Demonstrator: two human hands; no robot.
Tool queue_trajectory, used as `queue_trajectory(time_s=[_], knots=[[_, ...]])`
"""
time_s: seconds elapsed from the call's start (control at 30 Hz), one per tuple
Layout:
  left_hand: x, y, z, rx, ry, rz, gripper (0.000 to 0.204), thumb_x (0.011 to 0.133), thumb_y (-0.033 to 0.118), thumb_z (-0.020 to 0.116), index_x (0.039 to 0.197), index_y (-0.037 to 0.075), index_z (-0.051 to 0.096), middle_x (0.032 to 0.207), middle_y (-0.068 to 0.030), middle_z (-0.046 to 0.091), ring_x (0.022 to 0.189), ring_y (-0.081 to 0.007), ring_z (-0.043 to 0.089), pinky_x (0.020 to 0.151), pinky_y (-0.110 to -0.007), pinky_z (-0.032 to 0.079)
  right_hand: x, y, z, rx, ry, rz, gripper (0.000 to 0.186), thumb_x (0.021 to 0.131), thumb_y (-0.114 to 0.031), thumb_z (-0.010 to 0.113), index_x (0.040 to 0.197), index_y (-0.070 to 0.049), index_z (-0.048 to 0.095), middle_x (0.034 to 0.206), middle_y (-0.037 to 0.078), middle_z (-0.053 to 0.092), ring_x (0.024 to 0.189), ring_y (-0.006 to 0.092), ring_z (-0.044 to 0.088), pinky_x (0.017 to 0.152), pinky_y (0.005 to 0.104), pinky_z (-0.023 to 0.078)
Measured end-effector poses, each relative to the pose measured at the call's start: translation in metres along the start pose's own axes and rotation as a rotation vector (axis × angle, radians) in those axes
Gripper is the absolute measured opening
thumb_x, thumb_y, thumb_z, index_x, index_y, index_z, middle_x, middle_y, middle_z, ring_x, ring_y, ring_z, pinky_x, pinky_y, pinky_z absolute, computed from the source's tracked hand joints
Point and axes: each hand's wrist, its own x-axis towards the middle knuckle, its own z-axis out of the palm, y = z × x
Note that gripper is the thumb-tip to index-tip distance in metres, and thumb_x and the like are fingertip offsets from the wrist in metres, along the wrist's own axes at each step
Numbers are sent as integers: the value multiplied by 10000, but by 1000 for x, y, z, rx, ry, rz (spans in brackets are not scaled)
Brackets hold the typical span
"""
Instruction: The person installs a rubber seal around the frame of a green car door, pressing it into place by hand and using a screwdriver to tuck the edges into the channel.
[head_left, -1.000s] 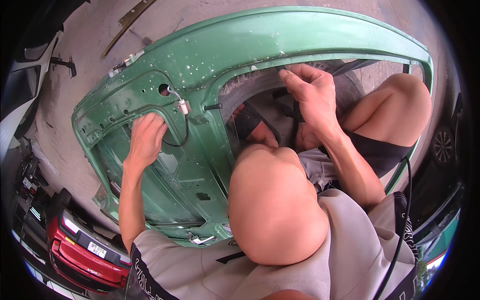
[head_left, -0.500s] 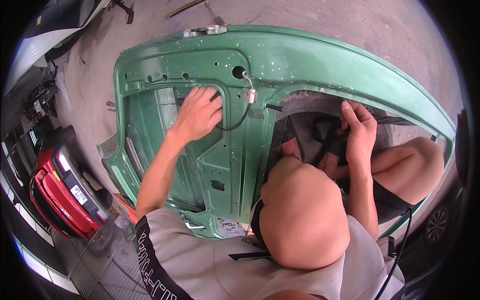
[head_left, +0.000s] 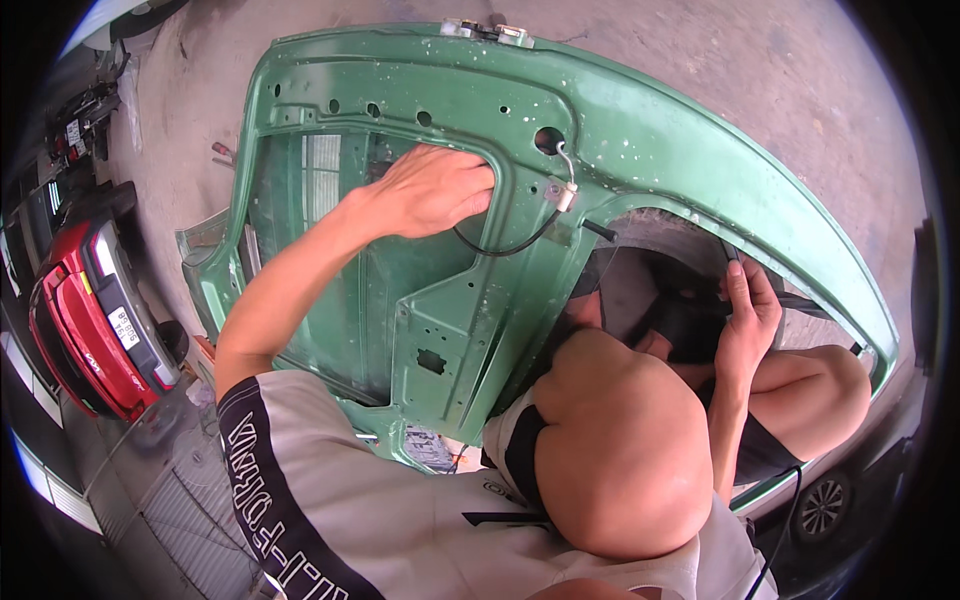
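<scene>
A green car door panel (head_left: 665, 150) lies in front of me, stripped, with several holes and cut-outs. My left hand (head_left: 430, 190) reaches into its large left opening, fingertips hidden beneath the upper edge. Close by, a black cable (head_left: 512, 250) runs out of that opening to a white connector (head_left: 567, 197), and a grey wire goes on into a round hole. At the window opening on the right, my right hand (head_left: 748, 315) is closed, thumb against fingers, on a thin black strip (head_left: 729, 250) along the frame's inner edge.
My bent knee (head_left: 625, 450) rises between my arms, and my other leg (head_left: 815, 400) passes under the window frame. A latch-like metal part (head_left: 487, 32) sits on the door's far edge. A red car (head_left: 95, 330) stands at left, a dark car's wheel (head_left: 823, 507) at lower right.
The view has shifted, so the door sits higher. My left hand has pushed further under the opening's edge, its fingertips now hidden. My right hand has moved right along the window frame.
</scene>
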Motion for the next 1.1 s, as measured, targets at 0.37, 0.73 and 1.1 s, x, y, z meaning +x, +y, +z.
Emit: queue_trajectory(time_s=[0.37,0.73,1.1], knots=[[-3,8,7,1,93,-33,157,928,137,603,1059,54,627,1059,-142,638,1002,-410,580,799,-502,469,10,-9,-4,-2,-103,22,264,988,-204,687,792,-28,678,691,-22,592,608,48,424,568,215,340],[-44,1,31,175,542,-41,291,891,26,678,1182,39,691,1255,-123,674,1147,-323,610,971,-421,465,7,-26,16,-93,-58,111,315,985,-239,688,813,25,681,693,49,629,613,101,502,603,282,481],[-35,61,68,-275,635,-810,294,841,260,822,891,-4,702,763,-65,679,620,-197,604,600,-425,494,-2,-32,0,-513,-111,-202,418,975,-301,686,1168,69,665,1005,281,701,874,338,642,886,410,493]])
